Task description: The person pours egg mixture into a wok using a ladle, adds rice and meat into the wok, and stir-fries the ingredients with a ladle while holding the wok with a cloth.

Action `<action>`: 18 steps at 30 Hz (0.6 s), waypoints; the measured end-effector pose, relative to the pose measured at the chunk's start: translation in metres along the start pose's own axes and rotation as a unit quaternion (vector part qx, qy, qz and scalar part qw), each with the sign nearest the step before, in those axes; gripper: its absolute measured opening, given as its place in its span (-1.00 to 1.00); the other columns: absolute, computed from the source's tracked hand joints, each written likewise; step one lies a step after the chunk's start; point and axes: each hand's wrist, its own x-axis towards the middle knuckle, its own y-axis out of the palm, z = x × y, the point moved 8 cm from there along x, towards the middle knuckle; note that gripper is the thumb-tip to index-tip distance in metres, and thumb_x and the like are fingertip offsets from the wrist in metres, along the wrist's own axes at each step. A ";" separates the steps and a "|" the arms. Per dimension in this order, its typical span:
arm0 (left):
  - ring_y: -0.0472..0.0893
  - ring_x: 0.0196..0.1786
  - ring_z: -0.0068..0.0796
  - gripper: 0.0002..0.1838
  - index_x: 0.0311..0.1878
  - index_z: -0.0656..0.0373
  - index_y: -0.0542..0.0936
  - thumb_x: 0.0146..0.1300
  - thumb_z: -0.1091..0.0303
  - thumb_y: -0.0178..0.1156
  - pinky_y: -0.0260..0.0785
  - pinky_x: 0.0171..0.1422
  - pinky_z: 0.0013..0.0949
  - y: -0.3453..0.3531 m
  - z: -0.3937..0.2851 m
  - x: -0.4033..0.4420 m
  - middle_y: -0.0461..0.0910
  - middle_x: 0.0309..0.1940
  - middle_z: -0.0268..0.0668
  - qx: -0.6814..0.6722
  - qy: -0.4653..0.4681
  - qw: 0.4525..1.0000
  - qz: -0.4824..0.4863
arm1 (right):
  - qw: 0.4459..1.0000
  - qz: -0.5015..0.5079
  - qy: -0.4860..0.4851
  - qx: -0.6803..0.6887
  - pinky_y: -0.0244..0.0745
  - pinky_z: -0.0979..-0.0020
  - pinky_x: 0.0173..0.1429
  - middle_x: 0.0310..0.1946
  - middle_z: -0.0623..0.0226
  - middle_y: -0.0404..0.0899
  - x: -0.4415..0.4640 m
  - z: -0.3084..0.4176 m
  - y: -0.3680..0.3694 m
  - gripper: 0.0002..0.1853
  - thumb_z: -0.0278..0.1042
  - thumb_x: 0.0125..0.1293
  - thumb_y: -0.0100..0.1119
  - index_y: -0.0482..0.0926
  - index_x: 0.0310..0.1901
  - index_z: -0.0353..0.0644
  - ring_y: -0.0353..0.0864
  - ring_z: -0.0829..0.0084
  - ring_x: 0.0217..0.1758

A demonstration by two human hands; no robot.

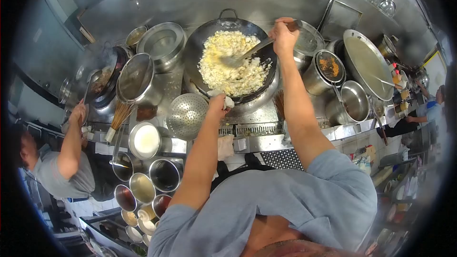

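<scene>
A large black wok (pixel 194 50) stands on the stove in front of me, holding a loose white and yellow food (pixel 223 47) that looks like rice with egg. My right hand (pixel 285 38) is closed round the handle of a wok spatula (pixel 259 46) at the wok's right side. The spatula's head rests in the food, smeared by motion. At the near rim, my left hand (pixel 218 106) grips a pale folded cloth (pixel 229 102) against the wok's edge; the near handle is hidden beneath. A perforated skimmer (pixel 186 116) lies just left of that hand.
Steel pots (pixel 162 43) and a strainer (pixel 135 77) crowd the left. Several seasoning containers (pixel 143 188) stand lower left. A frying strainer (pixel 329 66) and a wide pan of liquid (pixel 357 38) are on the right. Co-workers stand at far left (pixel 66 166) and far right (pixel 433 109).
</scene>
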 end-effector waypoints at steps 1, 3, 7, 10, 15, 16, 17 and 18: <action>0.54 -0.28 -0.34 -0.76 -0.01 0.10 0.39 0.31 0.27 0.06 0.36 -0.46 -0.32 0.000 0.002 0.001 0.51 -0.24 -0.26 0.022 -0.021 1.000 0.008 | 0.996 0.017 0.080 0.036 0.22 0.45 -0.65 -0.64 0.35 0.38 0.001 -0.007 0.005 -0.97 -0.58 0.14 0.03 0.47 -0.39 -0.27 0.29 0.54 -0.71; 0.56 -0.23 -0.35 -0.75 0.02 0.09 0.40 0.32 0.28 0.04 0.42 -0.37 -0.28 0.003 0.011 -0.014 0.52 -0.21 -0.27 -0.012 0.004 0.999 0.039 | 0.985 0.032 0.155 0.072 0.22 0.42 -0.67 -0.65 0.33 0.36 -0.014 -0.007 0.017 -0.96 -0.59 0.13 0.01 0.46 -0.38 -0.28 0.27 0.52 -0.74; 0.59 -0.17 -0.39 -0.77 0.02 0.04 0.43 0.32 0.29 0.02 0.48 -0.24 -0.27 0.022 0.013 -0.117 0.55 -0.18 -0.29 -0.134 0.033 0.990 0.013 | 0.995 -0.070 0.070 0.009 0.21 0.35 -0.67 -0.68 0.35 0.29 -0.010 0.004 0.000 -0.97 -0.56 0.13 0.01 0.42 -0.37 -0.28 0.22 0.49 -0.75; 0.57 -0.36 -0.35 -0.75 0.00 0.07 0.39 0.25 0.36 0.04 0.33 -0.53 -0.35 0.029 -0.002 -0.145 0.52 -0.33 -0.27 -0.148 0.009 0.989 -0.015 | 0.979 0.030 0.202 0.008 0.24 0.39 -0.67 -0.68 0.36 0.33 0.015 0.005 0.030 -0.96 -0.54 0.11 0.04 0.43 -0.37 -0.26 0.25 0.50 -0.76; 0.55 -0.18 -0.36 -0.65 0.09 0.11 0.34 0.23 0.36 0.06 0.41 -0.34 -0.29 -0.016 0.059 -0.054 0.50 -0.16 -0.22 -0.132 0.089 0.987 0.029 | 0.988 0.065 0.103 -0.095 0.26 0.40 -0.67 -0.68 0.36 0.35 -0.012 0.027 0.066 -0.94 -0.53 0.11 0.09 0.46 -0.35 -0.27 0.33 0.49 -0.73; 0.56 -0.20 -0.37 -0.71 0.05 0.09 0.39 0.28 0.31 0.04 0.41 -0.30 -0.28 -0.018 0.075 -0.084 0.51 -0.19 -0.27 -0.096 0.091 0.991 -0.006 | 0.995 0.036 0.069 -0.068 0.26 0.39 -0.67 -0.67 0.35 0.37 0.002 0.039 0.066 -0.93 -0.54 0.10 0.09 0.46 -0.35 -0.28 0.34 0.49 -0.73; 0.56 -0.22 -0.39 -0.75 0.02 0.07 0.44 0.32 0.27 0.03 0.40 -0.27 -0.26 -0.022 0.081 -0.114 0.53 -0.21 -0.31 -0.056 0.088 0.993 -0.047 | 0.998 0.004 0.042 -0.040 0.26 0.39 -0.68 -0.66 0.34 0.38 0.009 0.047 0.064 -0.93 -0.55 0.09 0.09 0.47 -0.35 -0.29 0.34 0.49 -0.72; 0.56 -0.22 -0.39 -0.75 0.02 0.07 0.44 0.32 0.27 0.03 0.40 -0.27 -0.26 -0.016 0.069 -0.137 0.53 -0.21 -0.31 -0.058 0.088 0.993 -0.047 | 0.998 -0.024 0.048 -0.040 0.29 0.37 -0.66 -0.63 0.33 0.39 0.020 0.058 0.063 -0.92 -0.55 0.09 0.09 0.45 -0.34 -0.29 0.35 0.48 -0.71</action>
